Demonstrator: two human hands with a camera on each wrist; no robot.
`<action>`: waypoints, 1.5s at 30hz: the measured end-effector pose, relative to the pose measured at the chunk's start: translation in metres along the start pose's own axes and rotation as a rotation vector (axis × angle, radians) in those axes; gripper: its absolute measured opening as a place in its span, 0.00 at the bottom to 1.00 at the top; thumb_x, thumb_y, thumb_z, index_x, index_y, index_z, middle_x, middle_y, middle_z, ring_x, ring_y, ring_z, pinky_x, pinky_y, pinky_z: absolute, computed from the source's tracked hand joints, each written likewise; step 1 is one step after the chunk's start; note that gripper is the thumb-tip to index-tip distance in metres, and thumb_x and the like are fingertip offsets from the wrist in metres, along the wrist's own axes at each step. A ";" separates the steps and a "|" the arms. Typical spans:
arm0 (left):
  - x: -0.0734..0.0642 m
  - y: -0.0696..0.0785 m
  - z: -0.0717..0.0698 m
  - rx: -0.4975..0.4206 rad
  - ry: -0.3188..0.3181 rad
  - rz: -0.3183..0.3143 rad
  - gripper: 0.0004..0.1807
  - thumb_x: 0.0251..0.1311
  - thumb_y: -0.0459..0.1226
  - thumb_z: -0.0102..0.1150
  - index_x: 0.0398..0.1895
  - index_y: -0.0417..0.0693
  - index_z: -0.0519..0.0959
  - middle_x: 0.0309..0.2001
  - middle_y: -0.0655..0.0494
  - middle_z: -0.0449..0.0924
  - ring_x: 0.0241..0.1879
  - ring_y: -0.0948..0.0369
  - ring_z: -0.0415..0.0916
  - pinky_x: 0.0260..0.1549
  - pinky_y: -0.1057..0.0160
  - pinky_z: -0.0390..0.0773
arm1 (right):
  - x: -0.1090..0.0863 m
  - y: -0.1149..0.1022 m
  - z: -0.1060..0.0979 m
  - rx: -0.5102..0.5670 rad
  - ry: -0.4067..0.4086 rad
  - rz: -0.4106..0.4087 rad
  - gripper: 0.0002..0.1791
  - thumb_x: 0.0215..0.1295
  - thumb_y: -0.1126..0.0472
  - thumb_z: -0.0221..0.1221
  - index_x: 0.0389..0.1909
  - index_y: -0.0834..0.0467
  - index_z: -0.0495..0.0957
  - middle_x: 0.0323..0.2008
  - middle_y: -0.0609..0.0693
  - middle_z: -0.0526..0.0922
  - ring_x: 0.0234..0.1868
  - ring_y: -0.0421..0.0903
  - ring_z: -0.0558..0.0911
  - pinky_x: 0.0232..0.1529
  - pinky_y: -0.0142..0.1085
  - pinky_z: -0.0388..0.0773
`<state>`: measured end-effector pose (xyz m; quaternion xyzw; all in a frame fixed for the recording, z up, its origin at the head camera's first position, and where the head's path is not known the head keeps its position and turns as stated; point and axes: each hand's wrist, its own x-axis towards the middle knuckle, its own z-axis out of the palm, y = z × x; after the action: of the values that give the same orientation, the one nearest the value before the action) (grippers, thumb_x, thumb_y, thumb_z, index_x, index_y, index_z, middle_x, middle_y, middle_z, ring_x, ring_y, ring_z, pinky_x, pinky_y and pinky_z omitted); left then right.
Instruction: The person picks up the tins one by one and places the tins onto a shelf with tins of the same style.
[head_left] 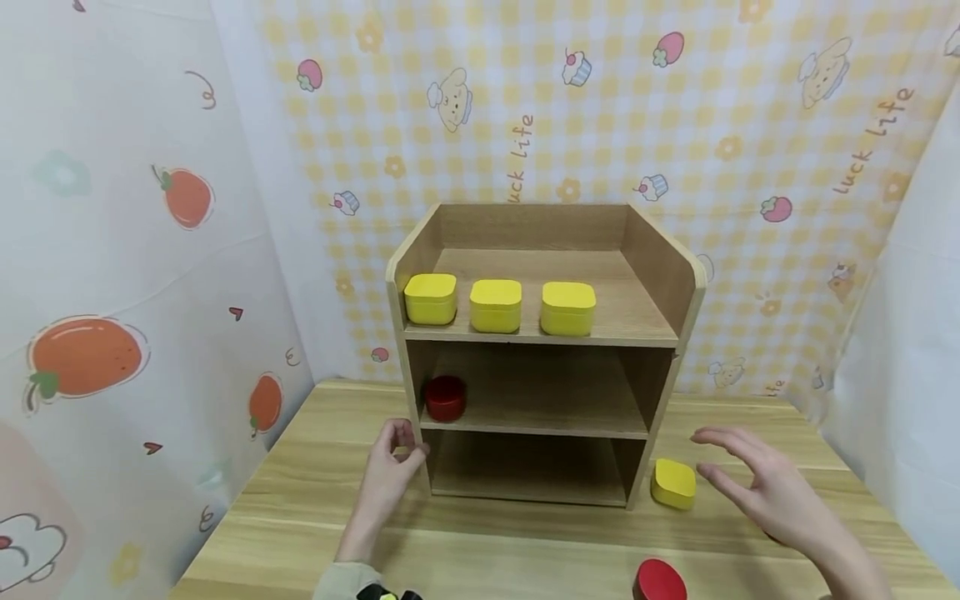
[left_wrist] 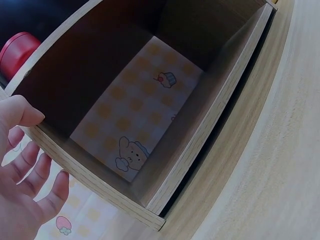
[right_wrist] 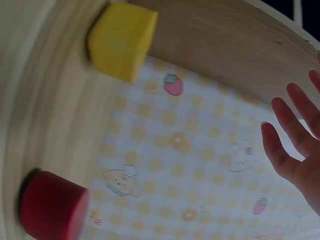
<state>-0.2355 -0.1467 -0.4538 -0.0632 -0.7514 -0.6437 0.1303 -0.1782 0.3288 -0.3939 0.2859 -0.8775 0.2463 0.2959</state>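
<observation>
My left hand [head_left: 392, 467] is at the left side panel of a wooden shelf unit [head_left: 517, 337]. In the left wrist view its thumb lies at the panel's front edge, with the loosely bent fingers [left_wrist: 42, 175] along the outer side. My right hand [head_left: 772, 487] hovers right of the unit, fingers spread and gently curved, holding nothing. Just left of its fingertips, a yellow rounded-square lidded box [head_left: 673, 484] sits on the table beside the unit's right foot. The right wrist view shows this yellow box [right_wrist: 120, 42] and a red round container [right_wrist: 54, 206] apart from the hand.
Three yellow boxes [head_left: 495, 306] stand in a row on the top shelf. A red round container [head_left: 446, 398] is at the left end of the middle shelf. Another red container [head_left: 660, 580] stands at the table's near side. Patterned cloth [head_left: 525, 100] hangs behind the wooden table [head_left: 300, 500].
</observation>
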 end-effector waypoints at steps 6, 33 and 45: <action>-0.007 0.014 0.002 0.012 0.014 0.000 0.14 0.55 0.23 0.60 0.43 0.38 0.69 0.39 0.48 0.67 0.40 0.58 0.68 0.29 0.68 0.73 | -0.004 0.016 0.017 0.004 -0.056 0.024 0.27 0.50 0.69 0.71 0.52 0.51 0.78 0.48 0.43 0.81 0.52 0.34 0.76 0.51 0.17 0.63; 0.001 0.002 0.000 0.008 0.014 0.016 0.14 0.56 0.26 0.61 0.42 0.44 0.69 0.39 0.49 0.67 0.40 0.57 0.69 0.30 0.66 0.73 | -0.025 0.056 0.039 0.224 -0.374 0.351 0.33 0.61 0.56 0.66 0.63 0.67 0.68 0.59 0.66 0.73 0.54 0.67 0.75 0.46 0.52 0.77; 0.000 0.002 0.001 0.030 0.021 0.031 0.15 0.55 0.27 0.63 0.44 0.42 0.69 0.40 0.50 0.69 0.41 0.59 0.69 0.33 0.66 0.75 | -0.030 0.062 0.035 0.315 -0.495 0.423 0.38 0.61 0.55 0.66 0.66 0.70 0.62 0.62 0.71 0.67 0.57 0.73 0.70 0.47 0.59 0.74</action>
<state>-0.2350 -0.1456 -0.4526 -0.0662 -0.7584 -0.6310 0.1491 -0.2117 0.3626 -0.4544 0.1909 -0.9136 0.3577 -0.0308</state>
